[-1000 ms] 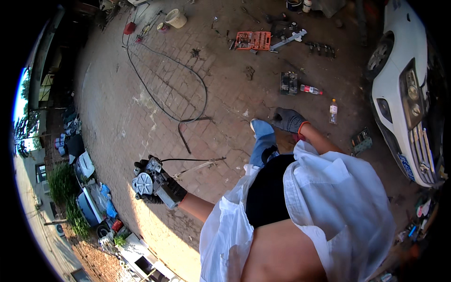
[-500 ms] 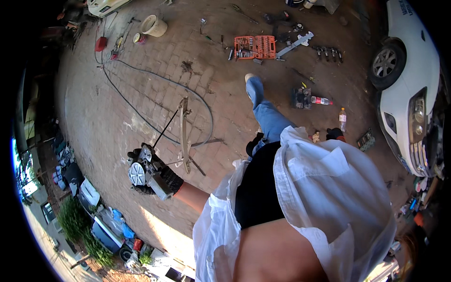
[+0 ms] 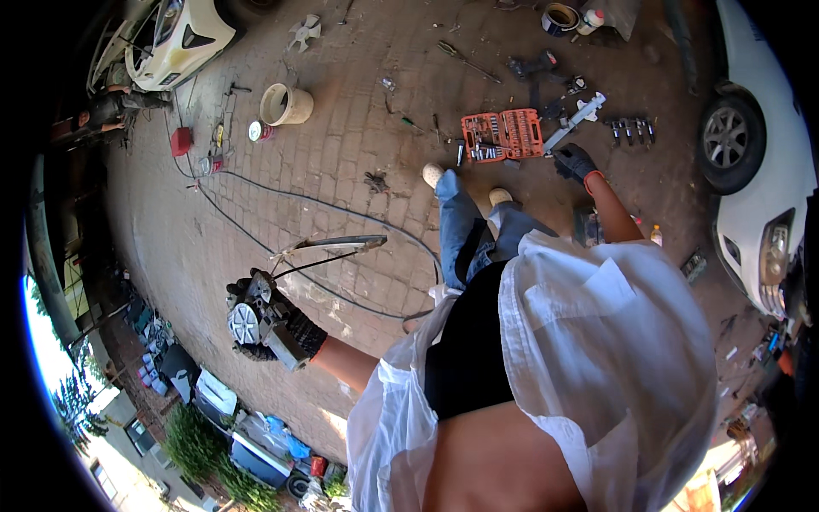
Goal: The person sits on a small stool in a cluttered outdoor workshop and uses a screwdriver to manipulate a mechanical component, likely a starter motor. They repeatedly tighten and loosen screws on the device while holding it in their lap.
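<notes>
My left hand [image 3: 300, 331], in a dark knit glove, is closed around a metal motor assembly [image 3: 246, 324] with a round ribbed silver cover and a boxy grey housing. From the assembly a thin black rod [image 3: 314, 265] runs out to a long curved metal arm [image 3: 334, 245], held above the paving. My right hand [image 3: 575, 163], in a dark glove with an orange cuff, reaches forward with its fingers loosely apart and nothing visible in them. It appears beside the orange socket set case [image 3: 522, 133] and the near end of a grey metal bar tool [image 3: 576, 124].
A black hose [image 3: 328, 200] loops across the brick paving in front of me. A bucket [image 3: 294, 106] and tins stand farther left. A white car [image 3: 772, 162] is at the right, another car [image 3: 183, 43] at the far left. Beside that one is a person in dark clothes [image 3: 119, 104].
My right hand has moved forward and left, from beside my shirt to the tool case. The curved arm has swung from upright to nearly level. My left hand keeps its grip; my feet have shifted.
</notes>
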`<state>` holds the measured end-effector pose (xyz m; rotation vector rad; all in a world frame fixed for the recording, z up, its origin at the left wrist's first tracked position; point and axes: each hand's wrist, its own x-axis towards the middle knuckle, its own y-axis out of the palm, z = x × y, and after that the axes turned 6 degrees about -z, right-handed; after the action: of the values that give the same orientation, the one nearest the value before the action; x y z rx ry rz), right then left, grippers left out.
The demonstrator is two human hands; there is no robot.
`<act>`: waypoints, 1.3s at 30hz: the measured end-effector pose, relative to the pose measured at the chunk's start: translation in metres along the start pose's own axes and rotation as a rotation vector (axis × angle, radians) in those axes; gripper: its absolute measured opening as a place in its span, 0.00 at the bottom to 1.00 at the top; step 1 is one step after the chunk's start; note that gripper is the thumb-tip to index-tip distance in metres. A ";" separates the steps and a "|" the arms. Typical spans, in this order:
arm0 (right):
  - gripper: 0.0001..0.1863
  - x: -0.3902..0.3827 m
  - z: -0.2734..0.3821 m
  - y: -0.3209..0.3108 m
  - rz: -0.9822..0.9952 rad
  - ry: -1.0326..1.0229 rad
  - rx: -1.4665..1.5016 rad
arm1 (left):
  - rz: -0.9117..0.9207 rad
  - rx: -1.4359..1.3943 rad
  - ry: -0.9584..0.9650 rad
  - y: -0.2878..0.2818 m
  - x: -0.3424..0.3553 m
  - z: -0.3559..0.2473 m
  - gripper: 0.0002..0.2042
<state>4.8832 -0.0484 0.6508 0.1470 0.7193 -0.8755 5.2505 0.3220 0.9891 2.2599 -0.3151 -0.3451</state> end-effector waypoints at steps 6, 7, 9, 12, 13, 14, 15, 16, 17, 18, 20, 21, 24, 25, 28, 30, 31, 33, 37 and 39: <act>0.13 0.084 0.091 0.055 -0.219 0.017 -0.065 | -0.018 0.012 -0.146 0.012 0.180 0.032 0.40; 0.13 0.108 0.077 0.055 -0.244 0.054 -0.076 | -0.020 0.008 -0.176 0.016 0.209 0.043 0.40; 0.12 0.124 0.061 0.072 -0.315 0.302 0.095 | -0.081 -0.024 -0.207 -0.003 0.262 0.055 0.40; 0.10 0.152 0.042 0.092 -0.341 0.335 0.082 | -0.155 -0.040 -0.297 0.002 0.336 0.093 0.41; 0.12 0.166 0.038 0.100 -0.331 0.326 -0.002 | -0.183 -0.035 -0.316 0.000 0.357 0.104 0.41; 0.13 0.182 0.040 0.104 -0.332 0.303 -0.078 | -0.205 -0.049 -0.340 -0.007 0.373 0.120 0.41; 0.13 0.201 0.041 0.105 -0.335 0.298 -0.154 | -0.225 -0.059 -0.374 -0.014 0.390 0.137 0.41; 0.13 0.221 0.042 0.108 -0.338 0.296 -0.230 | -0.257 -0.087 -0.409 -0.022 0.405 0.154 0.41; 0.14 0.239 0.042 0.114 -0.322 0.297 -0.294 | -0.279 -0.083 -0.435 -0.020 0.416 0.167 0.41; 0.13 0.258 0.041 0.119 -0.353 0.236 -0.370 | -0.325 -0.095 -0.472 -0.028 0.428 0.183 0.41; 0.11 0.304 0.042 0.123 -0.404 0.107 -0.525 | -0.401 -0.023 -0.524 -0.036 0.453 0.218 0.42; 0.11 0.328 0.048 0.128 -0.395 0.152 -0.621 | -0.403 0.037 -0.518 -0.042 0.461 0.234 0.42; 0.11 0.417 0.019 0.145 -0.388 0.200 -0.804 | -0.390 0.218 -0.529 -0.059 0.499 0.297 0.39; 0.10 0.452 0.019 0.156 -0.327 0.237 -0.687 | -0.394 0.286 -0.525 -0.068 0.504 0.311 0.38; 0.14 0.558 -0.020 0.171 -0.250 0.315 -0.783 | -0.360 0.350 -0.616 -0.093 0.528 0.380 0.35; 0.16 0.618 -0.052 0.175 -0.259 0.245 -0.933 | -0.409 0.340 -0.681 -0.101 0.532 0.425 0.35; 0.17 0.646 -0.064 0.184 -0.283 0.236 -0.936 | -0.461 0.387 -0.689 -0.113 0.535 0.438 0.36; 0.19 0.698 -0.084 0.197 -0.287 0.262 -1.003 | -0.548 0.445 -0.707 -0.142 0.542 0.465 0.37; 0.15 0.753 -0.126 0.213 -0.332 0.399 -1.155 | -0.630 0.495 -0.784 -0.180 0.540 0.499 0.37; 0.13 0.764 -0.137 0.198 -0.426 0.374 -1.225 | -0.625 0.492 -0.833 -0.189 0.542 0.512 0.37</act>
<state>5.2847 -0.3619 0.0321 -0.9869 1.5581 -0.6716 5.5991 -0.0922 0.4426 2.5354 -0.0953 -1.7076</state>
